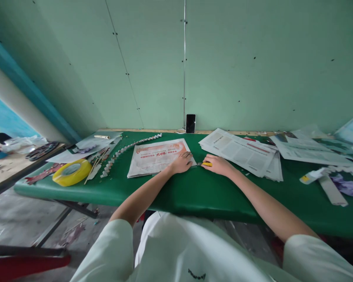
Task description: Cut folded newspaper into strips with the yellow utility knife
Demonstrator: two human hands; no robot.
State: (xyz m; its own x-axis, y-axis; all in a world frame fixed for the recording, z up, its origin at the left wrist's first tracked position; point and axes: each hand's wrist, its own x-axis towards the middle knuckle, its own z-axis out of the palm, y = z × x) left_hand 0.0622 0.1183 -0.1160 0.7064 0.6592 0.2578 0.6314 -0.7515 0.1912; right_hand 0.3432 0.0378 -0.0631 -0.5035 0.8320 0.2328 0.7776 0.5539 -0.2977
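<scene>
A folded newspaper (148,160) with red print lies flat on the green table. My left hand (181,163) rests on its right part, palm down with the fingers stretched out. Just right of the paper, my right hand (219,165) is closed around a yellow utility knife (206,164). The knife's metal tip points left, at the paper's lower right corner. Most of its handle is hidden in my fingers. Beyond my right hand lies a fanned stack of newspaper sheets (238,150).
A yellow tape roll (59,178), thin sticks (96,164) and a twisted paper strip (126,148) lie on the left. A phone (190,123) leans on the wall. At right are more papers (308,150), a glue bottle (313,175) and crumpled purple paper (345,185).
</scene>
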